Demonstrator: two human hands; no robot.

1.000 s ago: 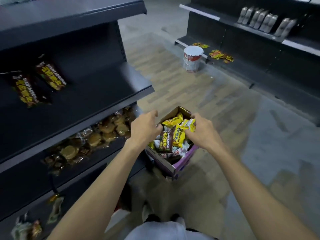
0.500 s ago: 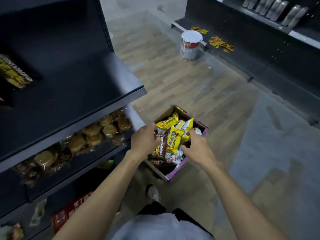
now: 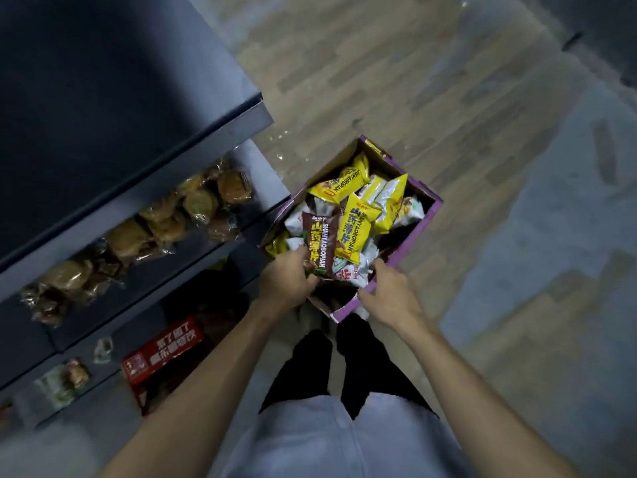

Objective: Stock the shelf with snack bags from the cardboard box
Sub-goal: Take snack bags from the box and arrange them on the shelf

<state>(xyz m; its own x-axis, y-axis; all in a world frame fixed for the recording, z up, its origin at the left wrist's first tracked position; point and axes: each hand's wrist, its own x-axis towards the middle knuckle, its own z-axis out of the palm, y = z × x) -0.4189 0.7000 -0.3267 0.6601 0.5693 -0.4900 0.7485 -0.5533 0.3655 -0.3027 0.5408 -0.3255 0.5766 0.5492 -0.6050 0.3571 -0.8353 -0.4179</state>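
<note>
Purple cardboard box [image 3: 413, 238] — yellow snack bags [image 3: 355, 229], blue lettering; one brown bag [image 3: 322, 241]. Dark grey shelf [image 3: 138, 98], plank-patterned floor [image 3: 379, 81].

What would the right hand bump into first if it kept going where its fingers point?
Most likely the white snack bag in the cardboard box; the right hand reaches over its rim, though depth is unclear.

Cardboard box [image 3: 406, 250] open-topped, reachable from above; shelf [image 3: 144, 188] edge crowds left; floor [image 3: 431, 98] bare beyond.
</note>
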